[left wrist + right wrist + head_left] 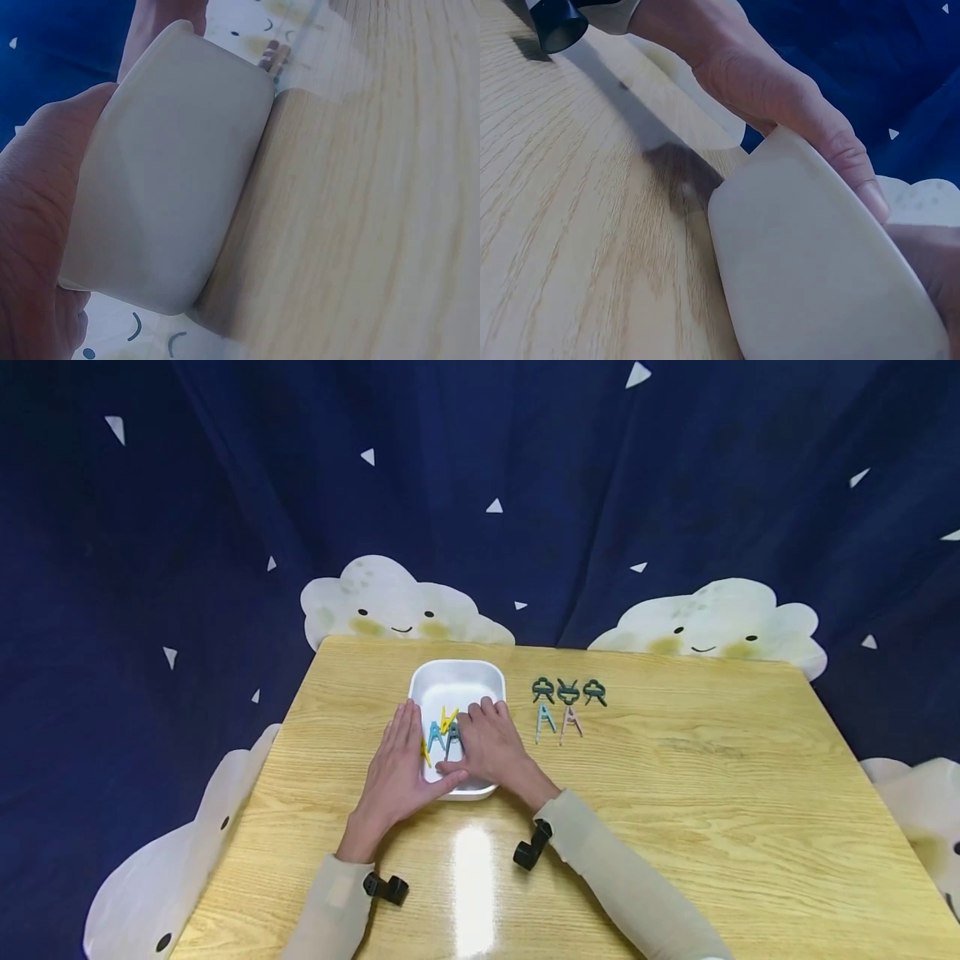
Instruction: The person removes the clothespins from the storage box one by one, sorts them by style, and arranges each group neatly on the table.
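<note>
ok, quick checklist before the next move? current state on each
1. Tray sitting flat on table: ok.
2. Left hand steadying tray: contact ok, along its left side and near rim; pressure cannot tell.
3. Right hand gripping the dark clip in the tray: cannot tell, the hand hides the contact.
4. Clips all in one place: not ok. Tray shows two yellow clips, one blue clip and the dark one; five more lie on the table.
5. Those five outside the tray: ok, three dark green clips behind a light blue and a pink one.
</note>
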The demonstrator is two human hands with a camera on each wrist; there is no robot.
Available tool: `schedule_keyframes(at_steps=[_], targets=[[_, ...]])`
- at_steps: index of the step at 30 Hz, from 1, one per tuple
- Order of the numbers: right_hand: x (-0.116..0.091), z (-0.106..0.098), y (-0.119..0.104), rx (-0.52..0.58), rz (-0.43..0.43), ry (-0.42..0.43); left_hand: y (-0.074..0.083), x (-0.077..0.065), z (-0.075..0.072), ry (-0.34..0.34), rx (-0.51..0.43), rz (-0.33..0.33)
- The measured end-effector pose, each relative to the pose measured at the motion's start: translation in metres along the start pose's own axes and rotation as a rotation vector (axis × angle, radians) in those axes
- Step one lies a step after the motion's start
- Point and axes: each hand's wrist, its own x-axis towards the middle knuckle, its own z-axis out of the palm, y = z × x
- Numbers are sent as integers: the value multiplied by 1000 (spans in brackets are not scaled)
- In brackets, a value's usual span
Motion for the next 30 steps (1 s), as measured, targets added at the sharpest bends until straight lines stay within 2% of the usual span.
schedule_keyframes(at_steps=[9,21,30], targets=[[0,-1,2,-33,-59,-50,0,2,0,-12,-9,-8],[-2,-3,1,-9,-65,-63,-1,-1,1,-19,-7,-13],[0,-2,3,11,-57,-66,0,0,0,2,3,-3]])
